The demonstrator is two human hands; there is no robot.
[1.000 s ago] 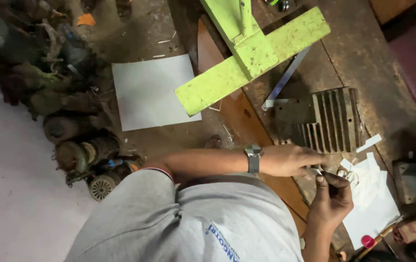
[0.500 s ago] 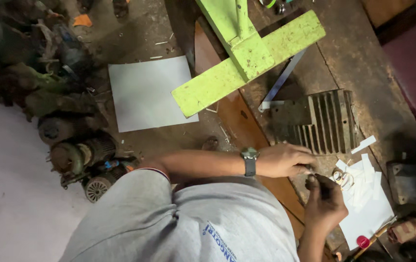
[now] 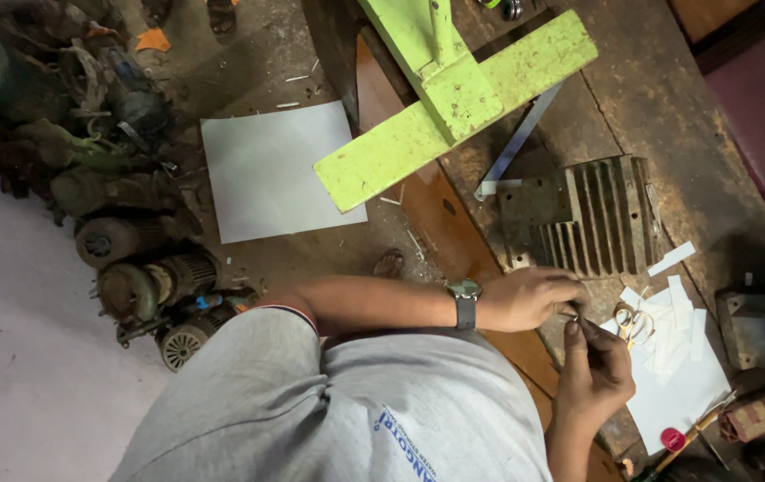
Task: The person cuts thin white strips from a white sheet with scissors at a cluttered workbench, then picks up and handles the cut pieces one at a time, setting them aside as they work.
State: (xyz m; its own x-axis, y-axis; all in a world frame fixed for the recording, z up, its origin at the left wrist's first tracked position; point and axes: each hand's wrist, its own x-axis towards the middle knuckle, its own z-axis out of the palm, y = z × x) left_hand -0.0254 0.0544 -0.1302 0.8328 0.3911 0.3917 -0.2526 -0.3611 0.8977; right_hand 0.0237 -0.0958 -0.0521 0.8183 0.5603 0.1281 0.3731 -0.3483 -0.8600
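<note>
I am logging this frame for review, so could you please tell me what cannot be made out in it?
- Head view: what the left hand and right hand pinch between them is too small and covered by the fingers.
- Head view: the red-tipped tool runs off the bottom edge.
- Head view: the scissors are too small to tell whether their blades are open.
</note>
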